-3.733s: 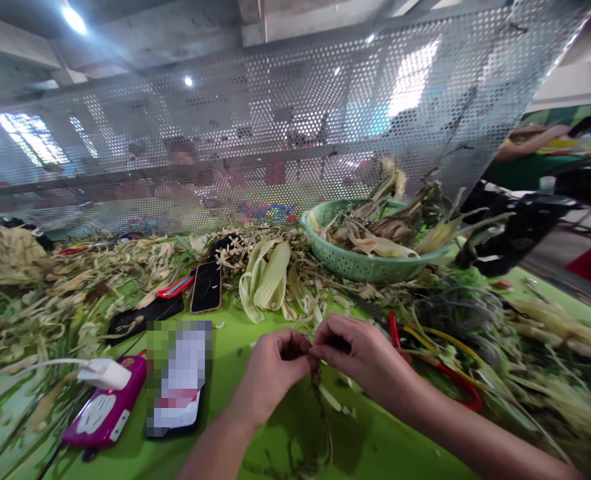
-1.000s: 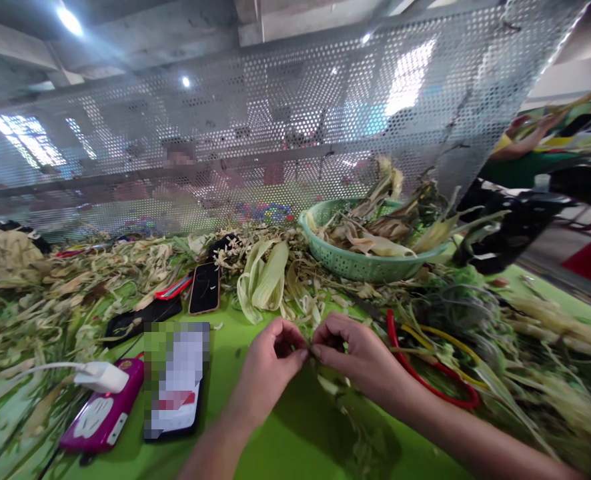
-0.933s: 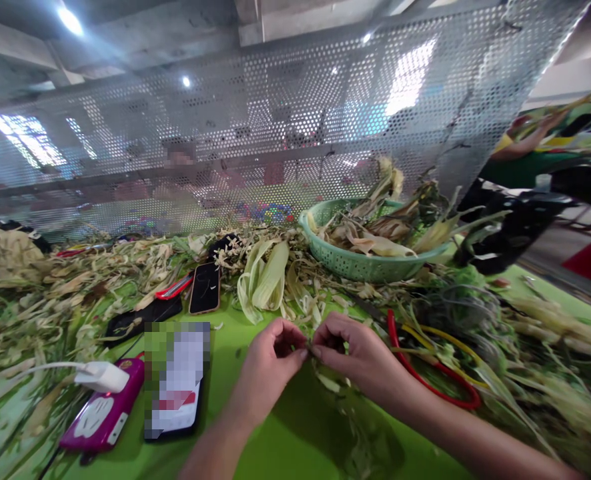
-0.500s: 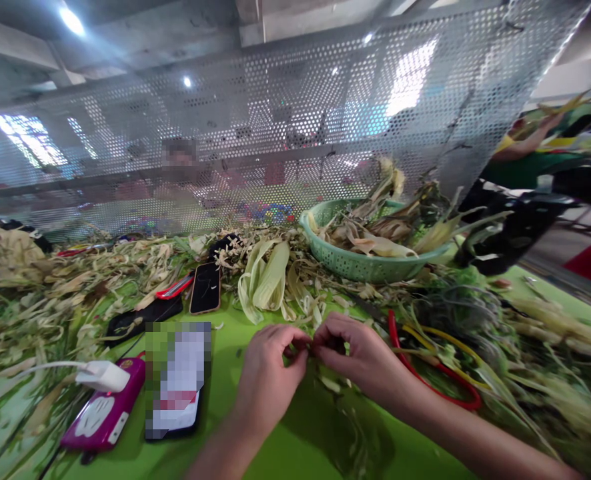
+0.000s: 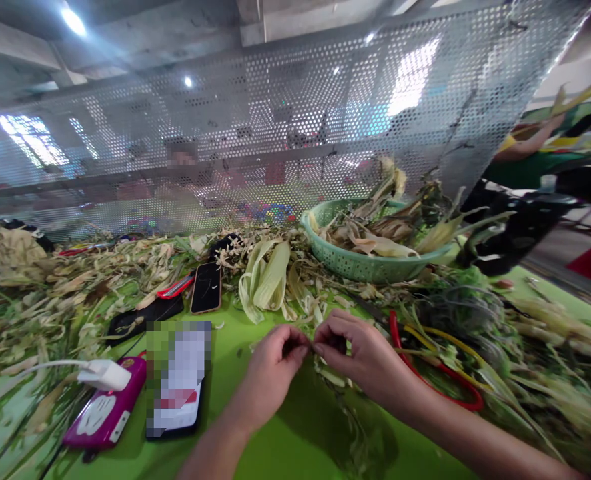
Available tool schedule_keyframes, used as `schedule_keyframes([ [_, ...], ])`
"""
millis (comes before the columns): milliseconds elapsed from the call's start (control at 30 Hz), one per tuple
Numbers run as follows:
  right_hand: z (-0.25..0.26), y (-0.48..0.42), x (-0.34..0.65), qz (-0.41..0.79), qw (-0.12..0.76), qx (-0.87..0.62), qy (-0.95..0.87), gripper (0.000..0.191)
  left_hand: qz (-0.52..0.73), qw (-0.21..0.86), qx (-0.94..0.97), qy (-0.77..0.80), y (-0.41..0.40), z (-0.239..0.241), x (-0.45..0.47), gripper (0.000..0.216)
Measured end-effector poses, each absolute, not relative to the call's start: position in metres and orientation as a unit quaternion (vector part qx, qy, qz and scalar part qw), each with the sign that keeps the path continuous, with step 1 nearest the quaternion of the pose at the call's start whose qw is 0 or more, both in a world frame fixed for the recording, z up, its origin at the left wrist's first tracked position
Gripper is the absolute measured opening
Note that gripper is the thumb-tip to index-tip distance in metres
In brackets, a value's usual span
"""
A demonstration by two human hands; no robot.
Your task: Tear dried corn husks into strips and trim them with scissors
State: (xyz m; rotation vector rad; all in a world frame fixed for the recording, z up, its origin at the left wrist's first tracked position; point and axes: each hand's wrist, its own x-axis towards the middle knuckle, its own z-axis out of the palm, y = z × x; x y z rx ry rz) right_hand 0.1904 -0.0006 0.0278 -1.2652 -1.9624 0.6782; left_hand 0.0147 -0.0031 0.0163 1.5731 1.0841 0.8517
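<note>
My left hand [image 5: 275,367] and my right hand [image 5: 348,347] meet low over the table, both in a pinch, fingertips almost touching. What they pinch is too small to make out. Below the fingers a thin green plant strand [image 5: 358,423] trails down; whether it is held or lies on the table I cannot tell. Right beside my right wrist lie large scissors [image 5: 394,333] with red and yellow handles, partly under plant scraps. Beyond my hands rests a pale green corn husk [image 5: 271,277].
A green plastic basket [image 5: 370,267] holds dried husks. Left lie a lit phone [image 5: 180,380], a dark phone [image 5: 207,287], a red cutter [image 5: 175,287] and a purple power bank [image 5: 105,413]. A perforated metal screen [image 5: 275,133] stands behind; a co-worker's arm [image 5: 535,140] shows right.
My left-hand fingers have shifted slightly and curl more; both hands stay together at nearly the same spot. At the far right the co-worker's long leaves have moved.
</note>
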Motion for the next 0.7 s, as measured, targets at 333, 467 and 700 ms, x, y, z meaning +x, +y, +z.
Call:
schedule_keyframes([
  [333, 0.0282, 0.0013, 0.1917, 0.363, 0.366, -0.499, -0.697, 0.013, 0.370, 0.535, 0.619, 0.440, -0.0024, 0.0163, 0.0155, 0.008],
  [467, 0.0257, 0.0024, 0.1917, 0.438, 0.371, -0.489, -0.656, 0.016, 0.386, 0.485, 0.645, 0.448, -0.0028, 0.0166, 0.0164, 0.005],
  [700, 0.0256, 0.0043, 0.1919, 0.508, 0.372, -0.471, -0.618, 0.023, 0.411, 0.354, 0.706, 0.455, -0.0028, 0.0170, 0.0157, 0.008],
])
